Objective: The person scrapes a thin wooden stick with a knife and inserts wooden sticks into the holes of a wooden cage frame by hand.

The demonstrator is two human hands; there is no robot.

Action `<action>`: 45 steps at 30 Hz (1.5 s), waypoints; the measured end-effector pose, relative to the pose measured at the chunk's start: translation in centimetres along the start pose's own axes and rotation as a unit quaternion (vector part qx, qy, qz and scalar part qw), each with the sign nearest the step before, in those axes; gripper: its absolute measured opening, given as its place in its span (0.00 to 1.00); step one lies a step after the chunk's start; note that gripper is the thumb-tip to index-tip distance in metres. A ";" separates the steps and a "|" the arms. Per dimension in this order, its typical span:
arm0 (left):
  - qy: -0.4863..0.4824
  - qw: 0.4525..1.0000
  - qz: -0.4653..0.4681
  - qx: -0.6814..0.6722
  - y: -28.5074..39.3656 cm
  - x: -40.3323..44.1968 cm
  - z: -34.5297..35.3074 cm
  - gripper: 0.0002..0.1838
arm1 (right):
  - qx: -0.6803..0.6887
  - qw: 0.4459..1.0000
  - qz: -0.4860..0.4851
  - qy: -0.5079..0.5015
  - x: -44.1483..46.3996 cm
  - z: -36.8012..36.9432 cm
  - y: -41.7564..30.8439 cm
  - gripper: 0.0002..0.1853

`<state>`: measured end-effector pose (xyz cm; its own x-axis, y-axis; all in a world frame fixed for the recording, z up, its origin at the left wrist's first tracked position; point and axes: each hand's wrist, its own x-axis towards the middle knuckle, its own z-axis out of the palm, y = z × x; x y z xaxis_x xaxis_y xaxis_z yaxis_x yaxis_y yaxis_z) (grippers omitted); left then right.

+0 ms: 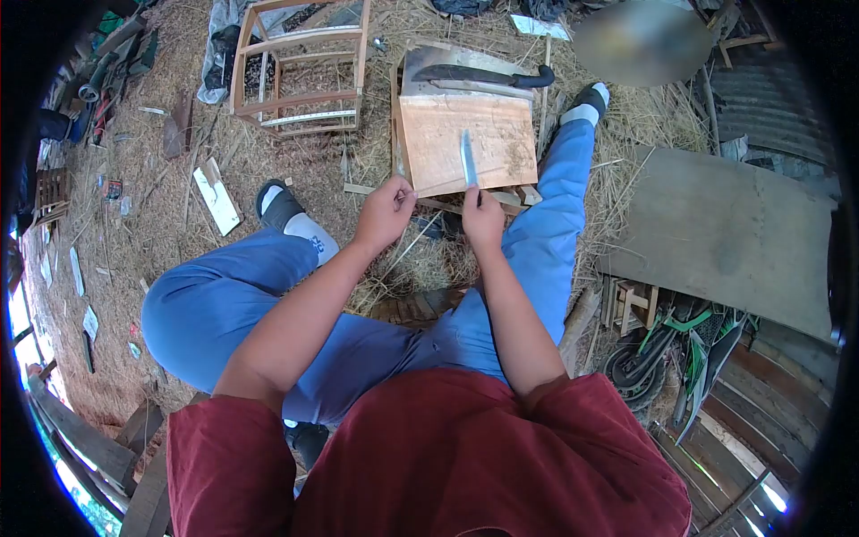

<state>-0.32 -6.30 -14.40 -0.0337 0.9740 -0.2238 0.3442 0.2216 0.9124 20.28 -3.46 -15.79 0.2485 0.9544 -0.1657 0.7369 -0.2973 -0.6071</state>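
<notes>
A brown floor strewn with dry yellow straw carries a slatted reddish-wood frame, while grey corrugated metal sheeting, a broad flat grey-brown board and weathered brown wooden planks line the right side, and white daylight glares through gaps at left.

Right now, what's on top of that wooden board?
A big knife lies across the wooden board's far end. The right hand holds a smaller knife over the near part. The surface beneath the big knife is hidden.
</notes>
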 end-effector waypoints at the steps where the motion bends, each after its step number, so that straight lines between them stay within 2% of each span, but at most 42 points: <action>1: 0.001 1.000 -0.001 0.000 -0.4 0.1 0.2 0.08 | 0.000 1.000 0.000 -0.001 0.5 0.1 0.9 0.25; 3: 0.020 0.998 0.023 -0.048 -1.3 0.4 0.7 0.08 | 0.014 0.998 0.036 0.047 1.3 0.0 1.5 0.25; 6: 0.025 0.994 0.016 -0.102 -2.8 0.8 1.5 0.08 | 0.003 0.999 0.000 0.035 0.1 0.0 0.7 0.24; 8: 0.017 0.995 0.005 -0.094 -3.1 1.0 1.5 0.08 | -0.003 0.999 -0.035 0.001 -1.0 0.5 0.1 0.25; 11: 0.006 0.998 -0.006 -0.064 -2.4 1.0 1.2 0.07 | -0.013 1.000 -0.018 0.008 -0.7 -0.2 -0.6 0.25; 12: 0.005 0.999 -0.006 -0.045 -2.2 0.9 0.9 0.07 | -0.009 0.999 -0.003 0.046 0.0 -0.1 -0.2 0.25; 15: 0.003 0.998 -0.015 -0.057 -1.6 0.8 0.7 0.07 | -0.002 0.999 0.030 0.045 0.5 0.1 0.4 0.25; 16: 0.002 0.998 -0.013 -0.059 -1.6 0.8 0.8 0.07 | -0.021 0.999 0.009 0.046 -0.3 0.4 0.0 0.25; 19: -0.002 0.997 -0.031 -0.073 -1.6 0.9 0.9 0.08 | -0.020 0.998 -0.031 -0.046 -2.4 0.7 -1.8 0.25; 20: 0.002 0.997 -0.032 -0.065 -1.9 1.0 1.0 0.08 | -0.027 0.998 -0.034 -0.049 -2.5 0.5 -2.4 0.24; 21: 0.005 0.998 -0.034 -0.056 -2.1 1.1 1.1 0.08 | -0.026 0.998 -0.033 -0.049 -2.1 0.6 -1.8 0.24; 23: 0.006 0.999 -0.024 -0.042 -2.4 1.2 1.1 0.08 | -0.023 0.999 -0.012 0.028 0.0 0.8 0.8 0.24; 24: 0.007 0.999 -0.013 -0.029 -2.3 1.2 1.0 0.08 | 0.002 0.999 0.012 0.034 0.8 -0.1 0.9 0.25; 27: 0.004 0.999 -0.021 -0.039 -1.8 1.1 0.9 0.08 | -0.026 0.998 -0.014 0.061 -0.3 0.1 0.1 0.25; 31: -0.007 0.998 -0.045 -0.039 -1.2 1.2 0.6 0.09 | -0.050 0.996 -0.052 -0.045 -3.2 1.2 -2.6 0.25; 34: -0.005 0.999 -0.037 -0.028 -1.2 1.3 0.5 0.09 | 0.001 1.000 -0.028 0.009 -1.5 0.6 -0.9 0.25; 35: -0.010 0.998 -0.041 -0.041 -1.2 1.3 0.5 0.09 | -0.036 0.999 -0.002 0.031 -0.1 0.5 0.5 0.25; 38: -0.020 0.996 -0.052 -0.069 -2.0 1.4 0.6 0.08 | -0.027 0.999 0.029 0.026 -0.2 -1.0 0.2 0.24; 40: -0.023 0.995 -0.054 -0.084 -1.8 1.7 0.8 0.08 | -0.037 0.998 -0.045 -0.006 -1.8 -0.1 -1.0 0.24; 41: -0.029 0.991 -0.077 -0.104 -1.6 1.6 0.7 0.08 | -0.061 0.996 -0.036 -0.054 -2.6 0.5 -1.7 0.24; 44: -0.046 0.980 -0.120 -0.153 -0.8 1.4 0.3 0.07 | -0.067 0.994 -0.058 -0.068 -2.7 0.8 -1.8 0.24; 45: -0.054 0.971 -0.139 -0.188 -0.7 1.4 0.3 0.06 | -0.047 0.998 -0.047 -0.025 -1.6 0.5 -0.9 0.24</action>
<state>-0.32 -5.14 -15.48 0.0303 0.8683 -0.4951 -0.0314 0.4959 0.8678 18.89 -4.74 -15.40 0.1467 0.9775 -0.1515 0.8112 -0.2065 -0.5471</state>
